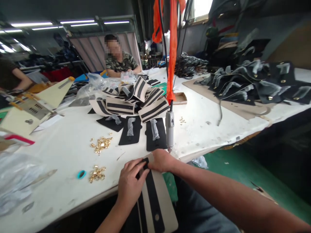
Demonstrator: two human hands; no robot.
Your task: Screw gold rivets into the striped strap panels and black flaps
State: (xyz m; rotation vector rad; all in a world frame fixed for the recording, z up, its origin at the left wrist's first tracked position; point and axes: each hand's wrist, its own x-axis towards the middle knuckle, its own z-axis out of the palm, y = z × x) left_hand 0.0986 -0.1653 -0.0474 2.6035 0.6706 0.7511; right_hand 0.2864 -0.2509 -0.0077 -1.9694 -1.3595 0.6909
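A beige panel with black stripes (pixel 165 198) slants from the table edge down over my lap, a small round hole near its lower end. My left hand (pixel 131 183) grips its upper left part, thumb and fingers closing on a short black tab (pixel 145 162). At the panel's top end, my right hand (pixel 160 160) is closed around the edge, its fingertips partly hidden. Just above the right hand hangs a grey electric screwdriver (pixel 169 129) on a cable with orange cloth. Two black pieces with plastic-wrapped handles, one a black flap (pixel 131 138), lie beyond my hands.
Gold fittings lie in a far pile (pixel 102 144) and a near pile (pixel 97 174), beside a turquoise ring-shaped item (pixel 81 174). Striped panels (pixel 136 100) are heaped behind. Black pieces (pixel 257 81) cover cardboard at right. A person (pixel 119 60) sits across the table; another person's arm shows at left.
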